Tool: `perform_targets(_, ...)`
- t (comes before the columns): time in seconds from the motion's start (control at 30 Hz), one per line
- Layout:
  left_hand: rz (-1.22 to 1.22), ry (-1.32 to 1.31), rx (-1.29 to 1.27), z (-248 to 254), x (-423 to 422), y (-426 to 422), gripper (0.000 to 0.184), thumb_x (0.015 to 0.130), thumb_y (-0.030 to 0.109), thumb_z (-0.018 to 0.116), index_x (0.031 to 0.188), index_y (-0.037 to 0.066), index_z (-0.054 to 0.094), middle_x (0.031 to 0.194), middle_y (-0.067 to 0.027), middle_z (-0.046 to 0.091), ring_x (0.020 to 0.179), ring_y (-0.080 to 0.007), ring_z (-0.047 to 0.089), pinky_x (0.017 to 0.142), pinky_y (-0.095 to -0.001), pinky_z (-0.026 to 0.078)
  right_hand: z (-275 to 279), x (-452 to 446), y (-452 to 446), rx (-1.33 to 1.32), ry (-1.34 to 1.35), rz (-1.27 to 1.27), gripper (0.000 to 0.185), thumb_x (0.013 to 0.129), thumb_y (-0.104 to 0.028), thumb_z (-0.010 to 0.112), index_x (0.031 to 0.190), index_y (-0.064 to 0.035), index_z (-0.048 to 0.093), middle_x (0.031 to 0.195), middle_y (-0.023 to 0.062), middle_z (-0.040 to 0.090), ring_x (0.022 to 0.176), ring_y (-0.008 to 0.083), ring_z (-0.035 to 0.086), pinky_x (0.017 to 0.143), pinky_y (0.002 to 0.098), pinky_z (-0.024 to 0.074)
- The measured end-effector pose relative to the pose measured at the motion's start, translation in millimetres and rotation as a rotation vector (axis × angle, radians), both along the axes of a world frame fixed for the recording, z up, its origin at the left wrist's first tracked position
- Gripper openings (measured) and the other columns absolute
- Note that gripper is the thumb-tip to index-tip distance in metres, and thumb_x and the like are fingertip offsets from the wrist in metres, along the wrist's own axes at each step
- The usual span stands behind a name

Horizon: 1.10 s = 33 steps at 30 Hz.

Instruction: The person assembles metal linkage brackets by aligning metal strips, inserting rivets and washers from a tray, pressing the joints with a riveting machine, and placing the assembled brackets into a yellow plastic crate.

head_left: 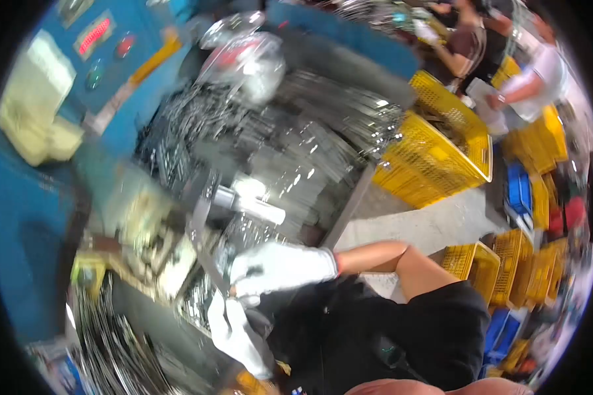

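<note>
A large blue machine cabinet with a red display fills the left of the frame, its green and red round buttons at the upper left, presumably set there to be within reach. In the centre, a broad heap of dark, glossy metal strips covers the worktop; many lie roughly parallel, which probably makes single pieces easier to lift out. Yellow perforated plastic crates stand beside the worktop at upper right, with more at right, likely kept close for carrying pieces. Two other people are at the upper right.

At the lower left, long thin metal strips are bundled lengthwise, which seems to keep them aligned. The right hand, in a white fabric glove, reaches in from the right to lower centre, its fingertips drawn together and pinching the near end of a narrow, dark flat strip. The left hand, in a matching glove, is just below, its fingertips beside that same end; blur hides whether they close on it. Having both hands at one end probably steadies the strip while its far part slants toward the upper left, near a shiny silver cylinder.
</note>
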<state>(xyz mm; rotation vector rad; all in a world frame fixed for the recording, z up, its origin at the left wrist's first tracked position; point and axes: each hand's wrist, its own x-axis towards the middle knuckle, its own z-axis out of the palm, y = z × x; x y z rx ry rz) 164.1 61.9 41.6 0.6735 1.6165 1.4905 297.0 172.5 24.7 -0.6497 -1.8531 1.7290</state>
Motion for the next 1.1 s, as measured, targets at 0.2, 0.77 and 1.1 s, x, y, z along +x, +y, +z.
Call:
perform_targets(0.2,0.176,0.107,0.007,-4.8,-54.2,-30.4,0.023,0.102,0.016,0.052,0.119,0.000,0.058,0.076,-0.0084,0.069,0.041,-0.0055,0.045,0.039,-0.0200,0.032,16.2,42.3,28.8,0.403,-0.401,-0.251,0.020,0.093,-0.025,0.067,0.103,-0.0074,0.071,0.097,0.0115,0.072,0.088,0.0258,0.070,0.079,0.0350,0.0541)
perform_targets(0.77,0.081,-0.127,-0.007,-13.0,-76.0,-36.2,0.025,0.103,0.017,0.055,0.119,-0.002,0.060,0.097,-0.0143,0.075,0.052,-0.0062,0.057,0.044,-0.0183,0.039,-40.6,-39.7,32.4,0.915,-0.567,0.048,0.012,0.085,-0.018,0.068,0.094,-0.0099,0.067,0.084,0.0070,0.063,0.078,0.0267,0.063,0.072,0.0394,0.0522)
perform_targets(1.1,0.081,-0.236,-0.066,-22.7,-61.2,-25.6,0.027,0.102,0.022,0.058,0.119,0.001,0.061,0.092,-0.0087,0.071,0.052,-0.0048,0.055,0.041,-0.0171,0.035,-48.7,-49.4,26.5,1.194,-0.578,0.136,0.021,0.083,-0.018,0.069,0.103,-0.0115,0.066,0.093,0.0078,0.062,0.085,0.0266,0.058,0.077,0.0415,0.0459)
